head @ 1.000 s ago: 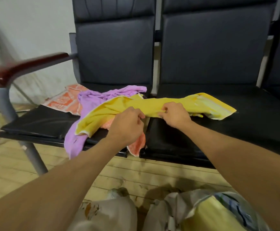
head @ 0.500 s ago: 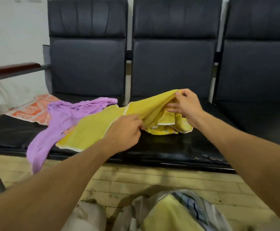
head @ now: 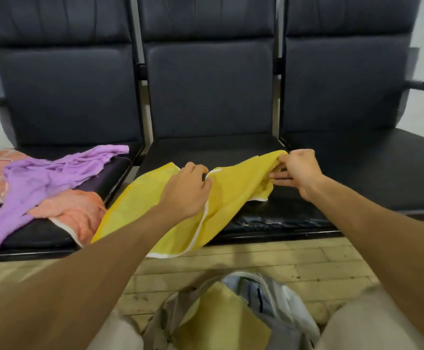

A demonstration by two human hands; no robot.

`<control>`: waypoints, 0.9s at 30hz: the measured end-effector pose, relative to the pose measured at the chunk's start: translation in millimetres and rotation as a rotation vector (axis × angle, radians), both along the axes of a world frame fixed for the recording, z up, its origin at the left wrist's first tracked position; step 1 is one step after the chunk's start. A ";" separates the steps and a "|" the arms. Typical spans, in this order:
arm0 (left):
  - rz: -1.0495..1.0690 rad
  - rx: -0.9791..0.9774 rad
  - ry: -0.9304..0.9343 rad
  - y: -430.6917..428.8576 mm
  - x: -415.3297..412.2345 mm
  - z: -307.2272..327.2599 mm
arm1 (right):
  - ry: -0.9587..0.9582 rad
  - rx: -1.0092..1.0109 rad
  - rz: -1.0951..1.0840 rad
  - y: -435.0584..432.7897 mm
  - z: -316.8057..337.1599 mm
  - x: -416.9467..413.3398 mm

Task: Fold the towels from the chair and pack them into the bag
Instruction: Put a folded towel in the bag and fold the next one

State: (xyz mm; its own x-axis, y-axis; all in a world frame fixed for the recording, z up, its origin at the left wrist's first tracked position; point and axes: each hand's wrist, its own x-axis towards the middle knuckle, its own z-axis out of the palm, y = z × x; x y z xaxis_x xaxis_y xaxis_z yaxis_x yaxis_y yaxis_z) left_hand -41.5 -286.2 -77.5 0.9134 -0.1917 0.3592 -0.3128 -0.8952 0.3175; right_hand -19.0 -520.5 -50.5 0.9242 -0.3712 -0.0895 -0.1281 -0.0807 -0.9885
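In front of you stands a row of black padded chairs, three seats side by side, on a pale wooden floor. On the left seat a purple towel lies crumpled, with one end hanging over the seat's front edge at the far left. The yellow towel is spread over the middle seat, lifted and stretched between your two hands. Its near part, edged with a white trim, hangs over the front of the seat toward the floor. The bag, grey and white, sits on the floor between your knees with its mouth open, and a flat yellow cloth shows inside it. An orange towel lies bunched at the front of the left seat, partly under the purple one and just beside the left side of the yellow towel. More orange cloth shows at the far left behind the purple towel; you cannot tell whether it is the same piece. Your left hand has its fingers curled and grips the yellow towel at its white-trimmed edge, near the middle of the cloth. Your right hand pinches the bunched right end of the yellow towel between thumb and fingers, above the gap between the middle and right seats.
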 end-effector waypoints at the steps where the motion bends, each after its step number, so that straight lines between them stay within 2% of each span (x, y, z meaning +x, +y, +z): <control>1: 0.041 -0.044 0.078 -6.2 5.2 -1.4 | 0.021 -0.044 -0.025 -5.0 -2.6 -0.4; 3: 0.092 -0.130 0.217 -16.7 15.7 -5.4 | 0.109 -0.197 -0.010 -12.2 -6.1 -6.2; 7: 0.156 -0.274 0.421 -29.2 27.3 -13.5 | 0.366 -0.612 0.208 -20.5 -21.1 -17.7; 10: 0.154 -0.434 0.482 -32.1 27.5 -15.0 | 0.412 -0.776 0.281 -26.9 -35.7 -10.5; 14: 0.111 -0.545 0.346 -30.1 25.9 -9.0 | 0.387 -0.725 0.292 -14.0 -34.2 -12.3; 16: 0.119 -0.672 0.361 -29.4 22.5 -1.2 | 0.352 -0.689 0.310 -3.1 -29.4 -16.1; 20: 0.271 -1.286 0.557 -17.7 22.3 11.0 | 0.306 -0.610 0.314 10.0 -33.2 -8.2; 22: 0.328 -1.514 0.597 -2.2 26.2 11.3 | 0.331 -0.619 0.302 13.9 -38.9 -2.4; 24: 0.408 -1.611 0.572 15.2 30.9 7.6 | 0.358 -0.629 0.282 19.2 -44.9 4.4; 27: 0.538 -1.622 0.496 45.1 38.6 -3.5 | 0.355 -0.596 0.253 33.5 -50.4 12.1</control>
State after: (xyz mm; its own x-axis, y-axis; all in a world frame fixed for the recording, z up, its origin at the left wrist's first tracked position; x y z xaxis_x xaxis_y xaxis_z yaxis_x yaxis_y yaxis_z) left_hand -2.9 -241.0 -81.0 0.8210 0.3685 -0.4361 0.2715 0.4200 0.8660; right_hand -6.9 -486.9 -100.9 0.9409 -0.2295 -0.2490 -0.3384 -0.6608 -0.6699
